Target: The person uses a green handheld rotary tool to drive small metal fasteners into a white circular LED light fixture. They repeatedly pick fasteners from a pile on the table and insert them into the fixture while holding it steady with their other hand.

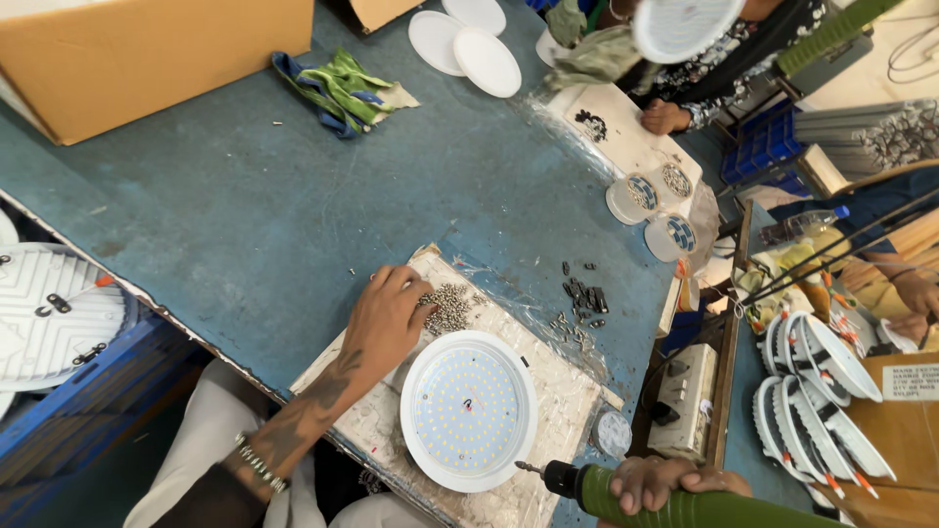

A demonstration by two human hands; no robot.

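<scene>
Cardboard box [147, 59] upper left on scuffed blue worktable [245, 215]. Lower centre: left hand [386, 318], fingers pinched together over small screws [450, 308]; round LED panel [469, 411] just beside. Bottom right: right hand [670, 482] clamped round green electric screwdriver [685, 504].

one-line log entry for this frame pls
left hand: fingertips on screw pile | right hand: holding green electric screwdriver | round LED panel: flat on mat, untouched

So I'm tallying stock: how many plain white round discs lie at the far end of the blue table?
3 white discs lie clustered at the far edge of the blue table, right of the cardboard box: one topmost, partly cropped, two below it overlapping. More may lie outside the frame.
</scene>
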